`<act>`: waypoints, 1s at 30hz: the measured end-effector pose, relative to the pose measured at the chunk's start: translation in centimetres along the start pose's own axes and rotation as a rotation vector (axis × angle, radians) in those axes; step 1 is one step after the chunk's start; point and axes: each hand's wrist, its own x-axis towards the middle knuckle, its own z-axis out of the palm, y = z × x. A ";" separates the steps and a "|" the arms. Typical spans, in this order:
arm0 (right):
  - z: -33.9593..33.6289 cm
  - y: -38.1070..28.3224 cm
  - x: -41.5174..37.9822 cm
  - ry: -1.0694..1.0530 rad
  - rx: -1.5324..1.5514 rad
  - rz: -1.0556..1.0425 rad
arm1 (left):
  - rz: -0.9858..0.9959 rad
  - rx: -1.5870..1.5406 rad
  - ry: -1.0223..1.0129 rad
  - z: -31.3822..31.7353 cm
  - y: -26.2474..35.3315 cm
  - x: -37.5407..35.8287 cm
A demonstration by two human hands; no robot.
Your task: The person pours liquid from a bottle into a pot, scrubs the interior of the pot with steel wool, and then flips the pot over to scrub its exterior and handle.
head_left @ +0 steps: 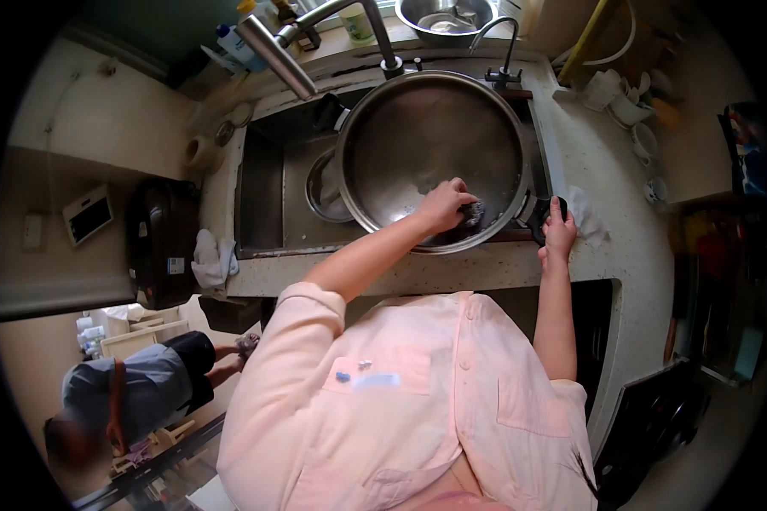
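A large stainless steel pan (426,136) rests tilted over the sink (273,200), its inside facing me. My left hand (445,207) reaches into it, fingers closed around a steel wool scrubber (474,215) against the lower inner wall. At the pan's right side, my right hand (557,235) grips its black handle (537,218). Part of the handle is hidden by the fingers. Behind the pan's left edge, a smaller metal bowl (317,189) sits in the sink, partly covered.
A faucet (281,60) swings over the sink's back left. On the sill behind stand a metal bowl (446,34) and several bottles (239,47). White cups (643,143) line the right counter. A cloth (213,260) hangs at the left edge. Another person (136,383) is at lower left.
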 end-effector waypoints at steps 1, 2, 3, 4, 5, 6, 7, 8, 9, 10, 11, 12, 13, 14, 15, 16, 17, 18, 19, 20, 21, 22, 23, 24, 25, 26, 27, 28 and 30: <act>0.0 0.0 0.0 0.004 -0.015 -0.003 | 0.043 0.206 0.023 0.3 -0.7 1.0; -0.1 0.1 0.1 0.007 -0.031 -0.007 | 0.108 0.305 0.057 0.1 -1.6 1.7; -0.1 0.2 0.3 0.013 -0.044 -0.011 | 0.195 0.377 0.085 -0.5 -2.8 2.6; -0.3 0.6 0.5 0.012 -0.003 0.000 | 0.206 0.463 0.054 -1.8 -4.6 3.2; -0.5 0.9 0.6 0.012 -0.012 -0.004 | 0.193 0.533 0.102 -3.2 -7.2 3.7; -0.5 0.8 0.5 0.019 -0.014 -0.005 | 0.023 0.639 0.071 -4.8 -8.7 4.2; -0.2 0.7 0.4 0.026 -0.011 -0.007 | 0.008 0.781 0.198 -6.0 -10.7 3.4; 0.0 0.2 0.3 0.035 -0.016 0.006 | -0.095 0.829 0.220 -7.3 -11.1 2.2; 0.4 -0.5 0.1 0.041 -0.019 0.021 | -0.136 0.873 0.213 -7.9 -11.1 0.9; 0.7 -0.9 0.0 0.044 -0.021 0.037 | -0.234 0.855 0.062 -8.0 -9.2 -0.6; 0.8 -1.0 -0.1 0.048 -0.023 0.052 | -0.390 0.666 -0.030 -5.4 -11.2 -1.6; 0.8 -1.1 -0.1 0.049 -0.029 0.065 | -0.175 0.815 -0.350 -6.8 -5.2 -2.2; 0.7 -1.2 -0.1 0.048 -0.038 0.077 | -0.047 0.545 -0.258 -3.7 -5.9 -2.5; 0.5 -0.9 -0.2 0.050 -0.028 0.071 | -0.084 0.317 -0.215 -2.6 -3.2 -1.5; 0.3 -0.4 -0.2 0.052 -0.018 0.066 | 0.107 0.313 -0.171 -1.6 -2.2 0.1; 0.1 0.0 -0.2 0.060 -0.004 0.059 | 0.190 0.362 -0.104 -0.5 -2.1 2.5; -0.2 0.5 -0.2 0.053 0.016 0.055 | 0.221 0.440 -0.029 -0.6 -2.5 4.8; -0.4 1.0 -0.1 0.046 0.036 0.049 | 0.254 0.516 0.050 -0.8 -3.1 7.4; -0.5 1.3 0.0 0.039 0.056 0.043 | 0.247 0.609 0.143 -1.8 -4.3 9.2; -0.4 1.1 -0.1 0.044 0.084 0.044 | 0.283 0.742 0.230 -3.0 -6.2 10.2; -0.4 0.8 -0.1 0.039 0.078 0.042 | 0.283 0.809 0.229 -4.0 -9.3 10.5; -0.4 0.6 -0.1 0.033 0.075 0.042 | 0.222 0.942 0.166 -6.0 -10.3 9.2; -0.2 0.5 -0.2 0.024 0.078 0.044 | 0.083 0.978 0.084 -7.9 -10.7 7.4; -0.1 0.3 0.0 0.022 0.062 0.039 | -0.045 0.938 0.005 -8.9 -11.5 5.4; 0.1 -0.1 -0.3 0.046 0.050 0.057 | -0.069 0.972 -0.095 -9.7 -11.1 2.9; 0.4 -0.7 -0.6 0.068 0.037 0.071 | -0.092 1.004 -0.193 -10.1 -10.1 0.4; 0.7 -0.9 -0.6 0.089 0.024 0.081 | -0.175 0.830 -0.243 -9.1 -10.4 -1.8; 0.7 -0.7 -0.5 0.100 0.036 0.086 | -0.081 0.761 -0.503 -9.7 -6.9 -2.7; 0.5 -0.3 -0.4 0.100 0.051 0.072 | 0.004 0.239 -0.531 -6.9 -3.8 -3.5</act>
